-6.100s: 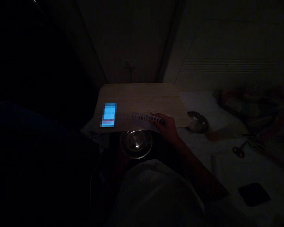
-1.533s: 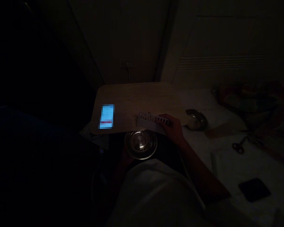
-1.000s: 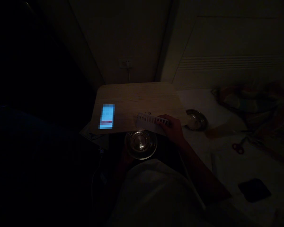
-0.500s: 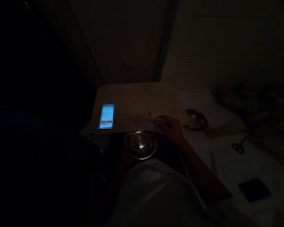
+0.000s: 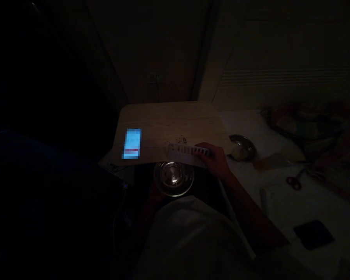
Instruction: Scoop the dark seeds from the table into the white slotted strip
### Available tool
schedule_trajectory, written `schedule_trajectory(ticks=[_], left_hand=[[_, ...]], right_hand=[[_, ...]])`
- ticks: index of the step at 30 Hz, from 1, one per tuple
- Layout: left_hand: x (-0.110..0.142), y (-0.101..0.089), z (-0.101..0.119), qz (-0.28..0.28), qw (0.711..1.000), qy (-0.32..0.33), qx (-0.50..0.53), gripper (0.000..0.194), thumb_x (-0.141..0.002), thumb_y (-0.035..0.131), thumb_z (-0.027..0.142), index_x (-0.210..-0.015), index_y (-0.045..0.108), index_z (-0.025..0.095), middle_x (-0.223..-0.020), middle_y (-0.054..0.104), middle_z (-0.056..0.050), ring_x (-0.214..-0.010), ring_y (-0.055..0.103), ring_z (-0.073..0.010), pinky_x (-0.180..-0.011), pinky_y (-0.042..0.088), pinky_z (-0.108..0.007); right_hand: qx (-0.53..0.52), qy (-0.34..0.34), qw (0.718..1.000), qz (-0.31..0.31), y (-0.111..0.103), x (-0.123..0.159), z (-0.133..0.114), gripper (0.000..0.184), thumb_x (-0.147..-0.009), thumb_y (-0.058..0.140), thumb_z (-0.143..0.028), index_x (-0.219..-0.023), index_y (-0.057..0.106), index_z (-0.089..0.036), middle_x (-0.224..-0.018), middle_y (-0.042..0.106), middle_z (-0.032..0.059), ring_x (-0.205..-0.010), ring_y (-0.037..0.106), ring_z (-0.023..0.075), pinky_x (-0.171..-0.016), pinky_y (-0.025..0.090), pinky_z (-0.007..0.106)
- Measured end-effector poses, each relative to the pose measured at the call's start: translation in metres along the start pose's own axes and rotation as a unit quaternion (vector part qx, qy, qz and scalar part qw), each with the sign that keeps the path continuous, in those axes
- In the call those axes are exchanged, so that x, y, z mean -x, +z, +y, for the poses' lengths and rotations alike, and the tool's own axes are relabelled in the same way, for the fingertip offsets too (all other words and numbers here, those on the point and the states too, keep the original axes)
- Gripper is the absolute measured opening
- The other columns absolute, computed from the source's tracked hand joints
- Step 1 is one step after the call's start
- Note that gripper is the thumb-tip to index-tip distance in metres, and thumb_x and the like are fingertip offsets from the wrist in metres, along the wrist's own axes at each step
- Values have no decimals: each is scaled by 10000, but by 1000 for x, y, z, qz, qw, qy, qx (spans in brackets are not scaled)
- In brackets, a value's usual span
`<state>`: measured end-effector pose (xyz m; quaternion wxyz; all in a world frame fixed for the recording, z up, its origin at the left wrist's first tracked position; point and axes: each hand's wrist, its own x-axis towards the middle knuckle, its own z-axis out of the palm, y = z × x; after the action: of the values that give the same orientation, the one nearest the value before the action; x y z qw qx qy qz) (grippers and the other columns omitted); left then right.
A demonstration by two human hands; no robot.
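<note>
My right hand (image 5: 217, 158) is closed on the right end of a white plastic strip (image 5: 182, 155) with a row of rectangular slots along its upper side. The strip stands on the wooden table (image 5: 163, 120) near its front edge. Small dark crumbs (image 5: 183, 139) lie just behind it. Below the edge, my left hand (image 5: 157, 192), very dim, is at the left underside of a shiny metal bowl (image 5: 173, 190), holding it. Dark specks show inside the bowl. The left fingers are mostly hidden.
A lit phone (image 5: 132, 143) lies on the table's left side. To the right, a second metal bowl (image 5: 246, 147), red-handled scissors (image 5: 293, 182), a dark flat pad (image 5: 313, 234) and a patterned cloth (image 5: 303, 124) rest on a white surface. A wall socket (image 5: 156, 77) is behind.
My right hand and the slotted strip have shifted slightly to the right and nearer to me, so more crumbs show behind the strip. The bowl in my left hand stays put.
</note>
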<state>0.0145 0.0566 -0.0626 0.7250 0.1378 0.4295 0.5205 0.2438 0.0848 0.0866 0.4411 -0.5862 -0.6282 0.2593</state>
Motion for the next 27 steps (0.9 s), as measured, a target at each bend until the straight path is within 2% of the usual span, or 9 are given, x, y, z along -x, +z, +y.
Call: schedule_trajectory(ticks=[2, 4, 8, 13, 18, 22, 27], left_hand=[[0, -1, 0, 5, 999, 42, -29, 550, -647, 665, -20, -1119, 638, 262, -1262, 578, 44, -1366, 251, -191, -1144, 178, -306], [-1, -2, -1, 5, 997, 57, -46, 560, -661, 661, -9, -1153, 620, 255, -1280, 564, 38, -1362, 264, -194, -1142, 180, -307], [-3, -5, -2, 15, 1000, 8, -27, 587, -704, 620, 39, -1260, 554, 217, -1277, 566, -19, -1341, 299, -258, -1098, 287, -396], [-5, -7, -5, 45, 999, 8, -13, 660, -683, 611, 8, -1280, 533, 279, -1279, 563, 27, -1366, 240, -221, -1104, 285, -352], [-5, -4, -5, 24, 1000, -16, -4, 486, -755, 602, 144, -1234, 575, 220, -1216, 612, -45, -1304, 370, -275, -1044, 359, -428], [-3, -3, -3, 19, 1000, 4, 3, 461, -710, 627, 90, -1149, 621, 233, -1217, 613, -9, -1324, 343, -247, -1064, 340, -376], [-4, -4, -3, -3, 999, -35, 18, 356, -750, 603, 156, -1102, 641, 191, -1180, 635, -39, -1295, 389, -254, -1054, 350, -378]], right_hand=[[5, 4, 1000, 19, -1, -1, 2, 197, -763, 620, -315, -897, 685, -185, -810, 702, 27, -685, 624, 167, -599, 461, 260], [8, 8, 1000, 28, 0, -1, 4, 203, -768, 616, -320, -902, 683, -184, -812, 702, 29, -690, 625, 168, -604, 461, 260], [-1, 16, 999, 29, 5, -1, 6, 210, -765, 618, -319, -911, 684, -184, -821, 703, 30, -709, 628, 171, -617, 469, 258], [-16, 4, 1000, 22, 13, 0, 5, 214, -770, 610, -333, -917, 684, -197, -852, 704, 32, -717, 632, 174, -631, 480, 267], [-7, 13, 999, 49, 10, -3, 8, 213, -767, 608, -330, -906, 680, -186, -827, 699, 37, -707, 628, 175, -614, 473, 265], [-7, 19, 997, 70, 8, -4, 9, 216, -770, 607, -331, -914, 672, -185, -822, 696, 35, -704, 626, 172, -619, 471, 263], [-5, 9, 999, 46, 12, -4, 5, 204, -780, 600, -329, -907, 679, -191, -829, 699, 35, -712, 630, 175, -626, 473, 263]])
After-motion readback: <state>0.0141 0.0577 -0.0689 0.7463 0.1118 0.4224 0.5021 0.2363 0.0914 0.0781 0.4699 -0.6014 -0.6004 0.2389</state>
